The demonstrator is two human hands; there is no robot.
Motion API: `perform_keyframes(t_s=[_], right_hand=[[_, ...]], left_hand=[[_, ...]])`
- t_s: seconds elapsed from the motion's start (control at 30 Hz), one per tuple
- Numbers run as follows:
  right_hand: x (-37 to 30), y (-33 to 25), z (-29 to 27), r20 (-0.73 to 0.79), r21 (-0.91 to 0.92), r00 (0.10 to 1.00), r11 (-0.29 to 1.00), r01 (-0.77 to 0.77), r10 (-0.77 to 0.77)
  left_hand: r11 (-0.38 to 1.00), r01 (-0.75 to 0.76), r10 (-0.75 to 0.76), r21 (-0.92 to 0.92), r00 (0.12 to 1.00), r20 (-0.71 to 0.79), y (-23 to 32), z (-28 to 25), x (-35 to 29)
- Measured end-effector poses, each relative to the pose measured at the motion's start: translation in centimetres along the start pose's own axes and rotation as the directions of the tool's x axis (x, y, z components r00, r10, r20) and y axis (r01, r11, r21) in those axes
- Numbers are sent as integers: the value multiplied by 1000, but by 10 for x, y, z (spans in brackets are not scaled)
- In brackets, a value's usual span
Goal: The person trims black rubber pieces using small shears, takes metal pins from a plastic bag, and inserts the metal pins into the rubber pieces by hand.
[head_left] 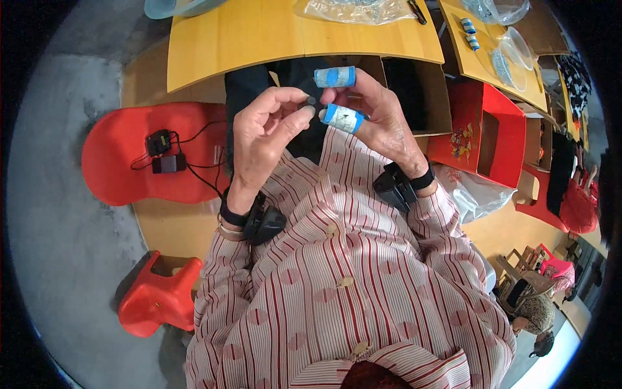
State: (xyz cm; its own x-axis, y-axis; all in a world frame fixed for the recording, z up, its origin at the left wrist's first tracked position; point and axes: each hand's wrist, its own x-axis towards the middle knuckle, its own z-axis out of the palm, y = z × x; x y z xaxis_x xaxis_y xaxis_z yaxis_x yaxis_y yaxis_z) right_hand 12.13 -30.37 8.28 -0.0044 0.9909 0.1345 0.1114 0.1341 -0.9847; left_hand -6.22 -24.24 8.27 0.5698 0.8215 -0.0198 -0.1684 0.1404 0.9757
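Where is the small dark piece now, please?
The small dark piece is pinched by the left hand, left of the right hand, in the head view's upper middle.

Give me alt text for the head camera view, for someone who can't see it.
The left hand pinches a small dark piece close to the right hand, which wears blue-and-white finger wraps. A yellow table is ahead; a red chair with black boxes on it is at left.

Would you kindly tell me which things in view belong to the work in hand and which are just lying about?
In use:
small dark piece, pinched by the left hand
blue-and-white wraps, on the right hand

Apparently lying about:
black boxes, on the red chair
clear plastic bag, on the table
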Motion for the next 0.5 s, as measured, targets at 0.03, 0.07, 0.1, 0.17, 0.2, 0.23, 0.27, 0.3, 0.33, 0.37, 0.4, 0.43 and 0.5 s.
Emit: perform_keyframes(t_s=[0.03,0.07,0.1,0.17,0.2,0.23,0.27,0.3,0.33,0.37,0.4,0.43,0.5], right_hand=[[1,-2,1,-23,-88,998,994,59,-61],[1,-4,1,-21,-89,998,994,58,-60],[1,-8,1,-15,-182,994,978,103,-107],[2,-12,0,-4,-274,989,951,144,-151],[2,-13,0,43,-346,981,918,194,-191],[2,-13,0,93,-411,970,878,243,-225],[3,-13,1,91,-414,970,878,242,-224],[4,-11,4,92,-433,956,854,289,-277],[5,-10,5,93,-451,940,827,335,-329],[6,-9,5,94,-450,939,828,336,-330],[8,-8,4,104,-464,932,812,355,-348],[9,-8,4,114,-478,923,795,374,-366],[9,-8,2,103,-496,917,779,382,-384]], left_hand=[[1000,1,-1,1,1000,-3,0,-2,0],[997,24,-25,-67,1000,-8,-1,-3,0],[990,47,-49,-135,999,-12,-1,-5,-1],[985,60,-60,-159,998,3,-3,-8,0],[981,72,-70,-182,997,18,-4,-8,0],[980,74,-72,-184,997,19,-5,-8,-1],[981,68,-64,-184,998,26,-5,-8,0],[981,62,-57,-184,998,32,-5,-7,0],[981,63,-58,-184,998,35,-5,-8,1],[979,72,-65,-191,997,43,-5,-9,2],[977,80,-71,-196,996,51,-4,-9,2],[978,78,-70,-193,996,50,-2,-9,2],[979,90,-85,-183,996,36,1,-4,4]])
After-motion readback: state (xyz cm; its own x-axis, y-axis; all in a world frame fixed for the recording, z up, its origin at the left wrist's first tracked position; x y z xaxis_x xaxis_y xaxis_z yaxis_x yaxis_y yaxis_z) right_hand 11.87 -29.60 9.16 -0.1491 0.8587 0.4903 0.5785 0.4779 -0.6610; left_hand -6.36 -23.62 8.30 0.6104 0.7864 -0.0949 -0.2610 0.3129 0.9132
